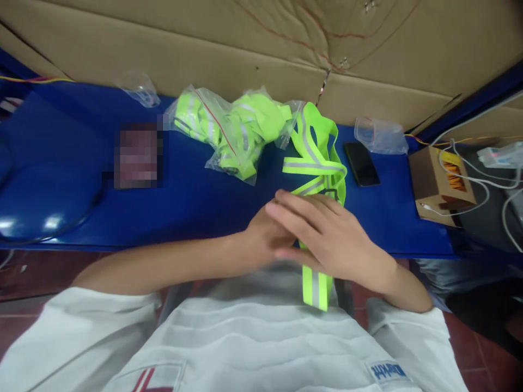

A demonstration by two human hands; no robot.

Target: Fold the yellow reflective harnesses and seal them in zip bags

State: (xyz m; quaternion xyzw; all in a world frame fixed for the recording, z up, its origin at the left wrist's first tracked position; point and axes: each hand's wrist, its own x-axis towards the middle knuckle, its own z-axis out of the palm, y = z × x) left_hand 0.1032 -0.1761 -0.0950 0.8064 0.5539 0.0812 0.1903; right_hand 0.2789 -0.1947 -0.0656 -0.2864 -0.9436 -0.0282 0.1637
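A neon yellow-green reflective strap (314,164) with a grey stripe lies loosely on the blue table, and its lower end hangs past the front edge. A dark buckle (330,194) shows on it just above my hands. My right hand (322,231) rests across my left with its fingers stretched out and slightly apart. Beneath it is my left hand (267,234), whose fingers are mostly hidden, so what they hold cannot be made out. Both hands are over the strap at the table's front edge. Clear zip bags of similar straps (245,128) lie just beyond.
Right of the strap are a black phone (362,164), a clear plastic bag (381,136) and a cardboard box (439,182) with white cables. At left lie a pixelated object (137,155), a black cable (84,218) and another clear bag (141,90). Brown cardboard (163,49) lines the back.
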